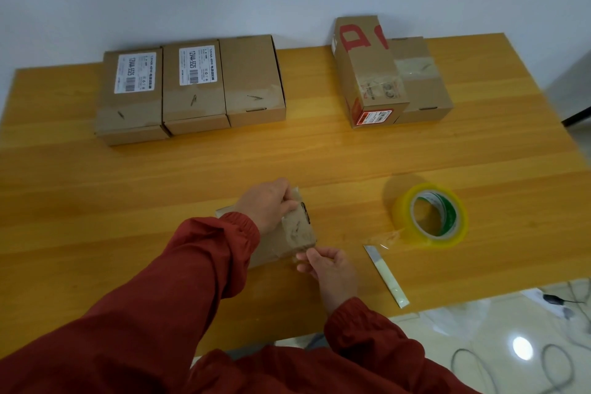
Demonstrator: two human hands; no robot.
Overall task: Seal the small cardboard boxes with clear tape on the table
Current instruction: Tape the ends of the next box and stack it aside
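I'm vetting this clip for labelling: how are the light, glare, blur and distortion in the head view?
Head view: soft, even light, the tape roll casting a faint shadow on the table; a lamp reflection glares on the floor; table edges bow from the wide lens; the left hand, right hand and small box look slightly blurred.

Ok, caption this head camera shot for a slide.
Left hand grips a small cardboard box while right hand pinches clear tape; tape roll, knife nearby.
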